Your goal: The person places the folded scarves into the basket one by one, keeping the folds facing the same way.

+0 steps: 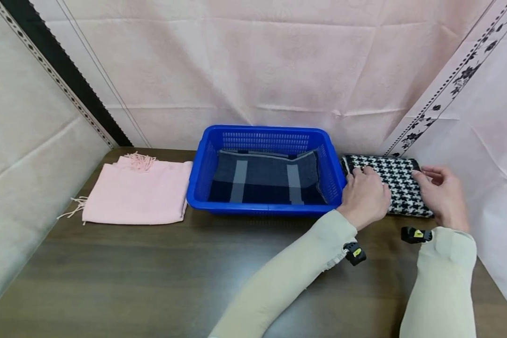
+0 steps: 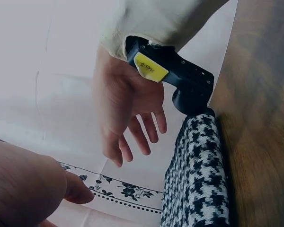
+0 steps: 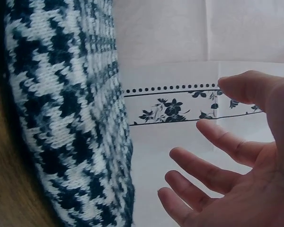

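A folded black-and-white houndstooth scarf lies on the table at the right, its thick edge facing me in the left wrist view. My left hand hovers at its left side, fingers bent loosely downward over the cloth beside the basket rim. At the right edge is my right hand; the right wrist view shows its fingers spread and relaxed, apart from the fabric. Neither hand grips anything. The left fingertips are mostly hidden in the left wrist view, where the thumb shows.
A blue plastic basket stands in the middle, holding a folded dark blue cloth with grey stripes. Left of it lies a folded pink scarf with fringes. Pale cloth walls enclose the wooden table behind and at both sides.
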A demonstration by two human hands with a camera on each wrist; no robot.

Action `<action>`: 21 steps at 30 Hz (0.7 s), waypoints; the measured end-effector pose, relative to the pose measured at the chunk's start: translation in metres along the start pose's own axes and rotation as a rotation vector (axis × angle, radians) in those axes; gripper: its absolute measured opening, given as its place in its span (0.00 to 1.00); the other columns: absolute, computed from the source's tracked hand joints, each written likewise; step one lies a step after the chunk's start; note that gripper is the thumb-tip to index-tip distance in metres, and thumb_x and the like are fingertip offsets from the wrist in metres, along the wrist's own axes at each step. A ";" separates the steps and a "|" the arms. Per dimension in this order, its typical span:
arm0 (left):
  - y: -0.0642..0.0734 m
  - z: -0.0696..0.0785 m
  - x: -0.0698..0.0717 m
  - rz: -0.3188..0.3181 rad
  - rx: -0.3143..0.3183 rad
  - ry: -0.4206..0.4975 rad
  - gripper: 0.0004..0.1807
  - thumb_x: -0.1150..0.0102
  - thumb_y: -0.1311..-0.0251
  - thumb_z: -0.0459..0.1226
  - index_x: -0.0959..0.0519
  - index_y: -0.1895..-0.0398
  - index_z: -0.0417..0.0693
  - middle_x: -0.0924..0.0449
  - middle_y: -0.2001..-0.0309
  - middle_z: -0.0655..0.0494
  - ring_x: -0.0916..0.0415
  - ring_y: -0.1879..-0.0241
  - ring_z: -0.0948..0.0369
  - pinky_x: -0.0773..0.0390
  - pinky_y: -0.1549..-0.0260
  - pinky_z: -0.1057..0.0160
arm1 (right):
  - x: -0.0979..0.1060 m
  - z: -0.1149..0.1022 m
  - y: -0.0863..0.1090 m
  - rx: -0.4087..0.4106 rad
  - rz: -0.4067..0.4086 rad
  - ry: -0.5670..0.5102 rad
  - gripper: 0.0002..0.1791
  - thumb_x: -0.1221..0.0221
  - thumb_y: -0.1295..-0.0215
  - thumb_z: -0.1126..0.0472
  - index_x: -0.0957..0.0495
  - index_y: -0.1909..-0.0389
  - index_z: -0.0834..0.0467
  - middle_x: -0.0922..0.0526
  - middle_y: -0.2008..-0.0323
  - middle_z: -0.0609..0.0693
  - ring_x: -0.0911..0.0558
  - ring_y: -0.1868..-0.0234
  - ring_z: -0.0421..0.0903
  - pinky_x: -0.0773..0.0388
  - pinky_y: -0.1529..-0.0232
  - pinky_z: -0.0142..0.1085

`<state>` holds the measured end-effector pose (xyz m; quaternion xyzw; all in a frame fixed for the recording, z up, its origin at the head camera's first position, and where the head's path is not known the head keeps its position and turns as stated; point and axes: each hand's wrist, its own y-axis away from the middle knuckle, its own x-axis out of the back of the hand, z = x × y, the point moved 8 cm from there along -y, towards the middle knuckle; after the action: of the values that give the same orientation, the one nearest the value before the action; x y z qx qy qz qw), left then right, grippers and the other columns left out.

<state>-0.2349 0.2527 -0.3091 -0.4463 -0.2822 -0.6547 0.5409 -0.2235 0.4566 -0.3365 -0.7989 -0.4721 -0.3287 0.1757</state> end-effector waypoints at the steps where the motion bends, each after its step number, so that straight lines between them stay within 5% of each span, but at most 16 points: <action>1: 0.000 0.001 0.000 0.003 0.017 -0.011 0.23 0.50 0.28 0.57 0.26 0.43 0.53 0.24 0.51 0.59 0.24 0.50 0.63 0.20 0.58 0.67 | 0.000 0.002 -0.001 -0.001 0.001 0.008 0.41 0.51 0.27 0.34 0.37 0.25 0.59 0.34 0.33 0.62 0.32 0.37 0.57 0.31 0.48 0.40; 8: -0.002 0.004 -0.003 0.013 0.142 -0.063 0.23 0.46 0.31 0.58 0.26 0.44 0.54 0.25 0.48 0.57 0.26 0.51 0.62 0.22 0.62 0.67 | -0.003 0.010 -0.005 -0.012 -0.024 0.031 0.43 0.53 0.27 0.34 0.39 0.24 0.62 0.34 0.30 0.64 0.29 0.52 0.40 0.32 0.61 0.27; 13: -0.001 0.008 -0.007 0.030 0.158 -0.079 0.26 0.47 0.31 0.58 0.26 0.39 0.54 0.27 0.39 0.55 0.28 0.43 0.61 0.22 0.51 0.69 | -0.005 0.015 -0.006 -0.018 -0.041 0.033 0.44 0.54 0.27 0.34 0.41 0.24 0.63 0.36 0.28 0.66 0.28 0.45 0.53 0.32 0.59 0.30; 18: 0.003 0.014 -0.010 0.027 0.083 -0.089 0.33 0.49 0.31 0.59 0.31 0.32 0.49 0.40 0.26 0.45 0.39 0.26 0.51 0.31 0.32 0.66 | -0.009 0.015 -0.007 -0.001 -0.071 0.037 0.44 0.56 0.25 0.36 0.44 0.23 0.65 0.40 0.25 0.70 0.34 0.31 0.68 0.28 0.46 0.49; 21: 0.004 0.017 -0.013 0.014 0.051 -0.109 0.35 0.51 0.30 0.61 0.32 0.31 0.49 0.41 0.25 0.44 0.41 0.24 0.49 0.35 0.28 0.62 | -0.011 0.015 -0.008 0.005 -0.103 0.032 0.44 0.57 0.25 0.37 0.47 0.22 0.67 0.46 0.23 0.73 0.40 0.27 0.73 0.35 0.36 0.63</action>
<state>-0.2259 0.2723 -0.3136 -0.4694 -0.3248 -0.6182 0.5404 -0.2292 0.4624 -0.3549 -0.7677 -0.5107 -0.3487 0.1681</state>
